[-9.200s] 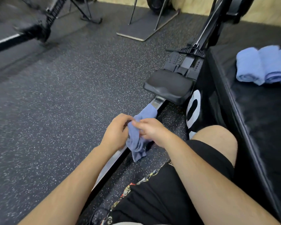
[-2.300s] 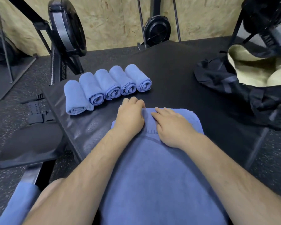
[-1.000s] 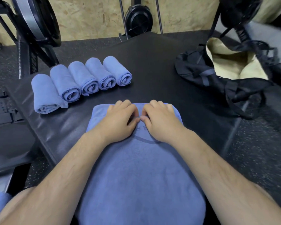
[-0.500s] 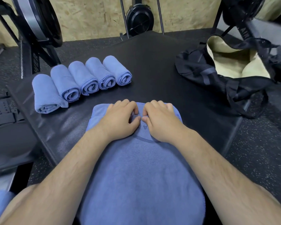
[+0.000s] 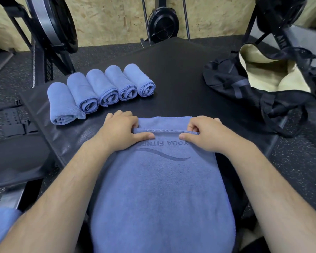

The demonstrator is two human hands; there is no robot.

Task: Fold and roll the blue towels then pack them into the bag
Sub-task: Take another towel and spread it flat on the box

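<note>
Blue towel (image 5: 161, 189) begins its roll: left hand (image 5: 119, 131) and right hand (image 5: 204, 133), set apart, pinch the turned-over far edge; uneven pressure risks a skewed, loose roll.

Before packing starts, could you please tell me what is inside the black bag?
The black bag lies open, showing only its pale cream lining and nothing packed. Its bottom is hidden behind the near rim.

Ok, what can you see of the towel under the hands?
The blue towel is terry-like cloth with a tonal YOGA print and wave line. It lies flat on the black pad, running toward the person. Its far edge is turned into a narrow roll, pinched by the left hand and right hand.
</note>
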